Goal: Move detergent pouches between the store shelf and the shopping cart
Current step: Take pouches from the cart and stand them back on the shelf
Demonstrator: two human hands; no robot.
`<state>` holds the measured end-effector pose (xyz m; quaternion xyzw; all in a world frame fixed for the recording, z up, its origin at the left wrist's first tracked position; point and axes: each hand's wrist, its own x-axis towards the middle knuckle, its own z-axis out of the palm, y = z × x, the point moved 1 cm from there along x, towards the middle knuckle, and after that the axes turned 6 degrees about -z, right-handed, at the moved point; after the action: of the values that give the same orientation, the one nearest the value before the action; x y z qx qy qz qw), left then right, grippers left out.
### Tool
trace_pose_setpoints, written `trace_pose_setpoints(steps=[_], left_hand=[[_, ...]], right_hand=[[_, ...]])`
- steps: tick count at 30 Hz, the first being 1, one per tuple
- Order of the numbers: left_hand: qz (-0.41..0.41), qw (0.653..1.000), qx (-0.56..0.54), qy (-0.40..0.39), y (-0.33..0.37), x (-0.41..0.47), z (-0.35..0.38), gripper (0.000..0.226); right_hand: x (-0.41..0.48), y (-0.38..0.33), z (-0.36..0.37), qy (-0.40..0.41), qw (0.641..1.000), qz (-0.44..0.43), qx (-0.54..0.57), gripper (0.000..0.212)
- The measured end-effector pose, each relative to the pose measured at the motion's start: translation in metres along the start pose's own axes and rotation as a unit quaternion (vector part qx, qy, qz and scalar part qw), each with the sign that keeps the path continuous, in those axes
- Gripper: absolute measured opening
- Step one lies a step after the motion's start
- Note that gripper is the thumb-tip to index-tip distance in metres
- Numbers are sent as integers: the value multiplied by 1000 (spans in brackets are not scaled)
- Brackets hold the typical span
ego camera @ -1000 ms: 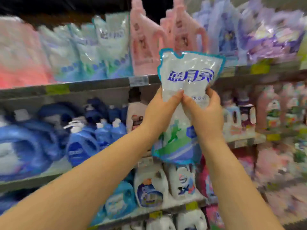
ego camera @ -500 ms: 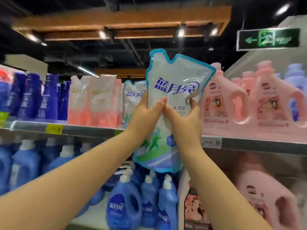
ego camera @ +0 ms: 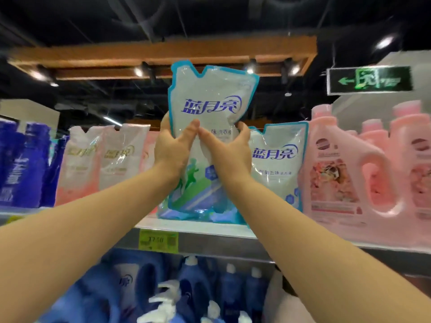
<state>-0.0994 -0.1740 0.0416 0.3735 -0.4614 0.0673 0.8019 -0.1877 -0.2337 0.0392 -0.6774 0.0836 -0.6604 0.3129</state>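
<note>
held pouch point(ego camera: 210, 108) btwn pouches point(ego camera: 105, 159), jugs point(ego camera: 345, 164)

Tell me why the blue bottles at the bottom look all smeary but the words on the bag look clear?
In the head view, the held pouch sits mid-frame and reads sharply, with both hands, left hand and right hand, fairly crisp; the blue bottles near the bottom edge are smeared and out of focus; the wide lens bends the pink jugs outward; ceiling spotlights glare white.

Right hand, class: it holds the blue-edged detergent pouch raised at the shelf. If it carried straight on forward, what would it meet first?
Most likely the matching pouch standing on the shelf, just beyond the right hand and the held pouch. Depth is unclear, so the gap cannot be judged.
</note>
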Motion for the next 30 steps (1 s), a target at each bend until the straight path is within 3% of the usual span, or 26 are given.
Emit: trace_pose_setpoints(steps=[8, 14, 19, 23, 30], left_hand=[[-74, 996, -56, -19, -84, 36, -2, 26], [-152, 986, -63, -22, -126, 41, 9, 25], [-159, 987, 11, -34, -144, 44, 9, 33], [-161, 986, 6, -51, -148, 46, 9, 16], [-147, 988, 19, -39, -148, 45, 6, 22]], right_hand=[[12, 65, 33, 39, 997, 9, -59, 99], [18, 86, 26, 30, 991, 35, -128, 87], [15, 96, 27, -3, 982, 68, -175, 89], [17, 100, 28, -14, 977, 87, -193, 93], [21, 102, 30, -44, 977, 103, -184, 93]])
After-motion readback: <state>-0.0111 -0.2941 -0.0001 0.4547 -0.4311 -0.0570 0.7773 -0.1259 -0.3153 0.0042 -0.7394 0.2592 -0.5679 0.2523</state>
